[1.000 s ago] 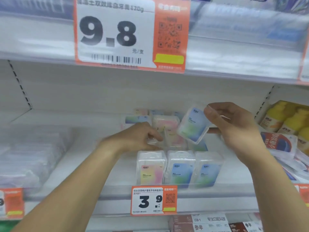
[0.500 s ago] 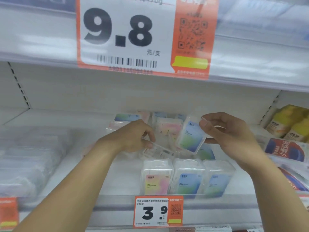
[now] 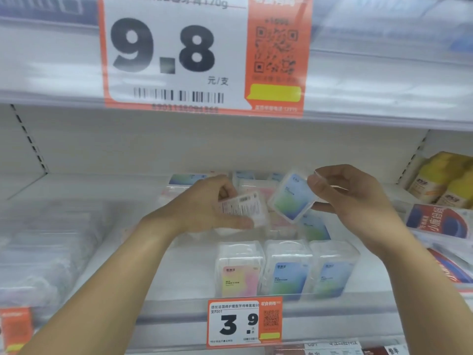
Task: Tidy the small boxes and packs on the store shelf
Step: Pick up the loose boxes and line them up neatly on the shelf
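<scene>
Clear box w/ blue-green label (image 3: 291, 198) tilted, held mid-air above shelf (image 3: 184, 272). Second clear box (image 3: 243, 210) back-label up, also held. Three boxes upright at front: pink (image 3: 239, 271), blue (image 3: 288, 270), blue (image 3: 332, 271).

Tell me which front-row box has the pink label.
The leftmost front-row box, right above the 3.9 tag. Its label is pink-yellow; the middle box and right box have blue-green labels.

Blue-green box (image 3: 291, 197); pink-yellow box (image 3: 239, 276); orange price tag (image 3: 244, 321)
</scene>
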The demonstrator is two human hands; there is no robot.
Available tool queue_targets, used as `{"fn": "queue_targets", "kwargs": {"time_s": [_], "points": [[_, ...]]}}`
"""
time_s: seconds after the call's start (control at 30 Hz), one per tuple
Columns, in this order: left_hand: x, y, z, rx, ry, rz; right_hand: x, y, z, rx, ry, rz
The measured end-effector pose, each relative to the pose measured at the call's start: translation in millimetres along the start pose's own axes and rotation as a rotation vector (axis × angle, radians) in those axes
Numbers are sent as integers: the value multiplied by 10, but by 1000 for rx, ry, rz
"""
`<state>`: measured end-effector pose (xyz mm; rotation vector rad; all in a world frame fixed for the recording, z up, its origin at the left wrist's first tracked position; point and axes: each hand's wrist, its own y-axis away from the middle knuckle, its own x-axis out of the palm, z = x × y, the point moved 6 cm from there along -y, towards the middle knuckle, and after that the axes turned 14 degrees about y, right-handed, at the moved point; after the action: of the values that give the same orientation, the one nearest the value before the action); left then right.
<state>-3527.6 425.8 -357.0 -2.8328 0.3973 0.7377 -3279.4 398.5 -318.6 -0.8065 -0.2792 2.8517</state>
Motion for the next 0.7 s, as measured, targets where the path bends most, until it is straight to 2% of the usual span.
{"fn": "queue_targets", "kwargs": {"time_s": [0.07,0.13,0.2,0.33,0.5,0.7], "points": [[-51,36,-42,-34,136,-80,-15,-8,-18,25,-29,-13],[-86,76,-43,-149,340,-131,-9,3,-12,16,-28,26],[-73,84,-45,-240,541,-103,45,43,26,-22,6,127],[-90,82,-18,-259,760,-94,222,156,148,-101,36,341],[-39,100,-177,-166,713,26,313,183,158,-99,259,424],[-144,87,-109,-143,469,-146,404,213,118,-61,465,564]]}}
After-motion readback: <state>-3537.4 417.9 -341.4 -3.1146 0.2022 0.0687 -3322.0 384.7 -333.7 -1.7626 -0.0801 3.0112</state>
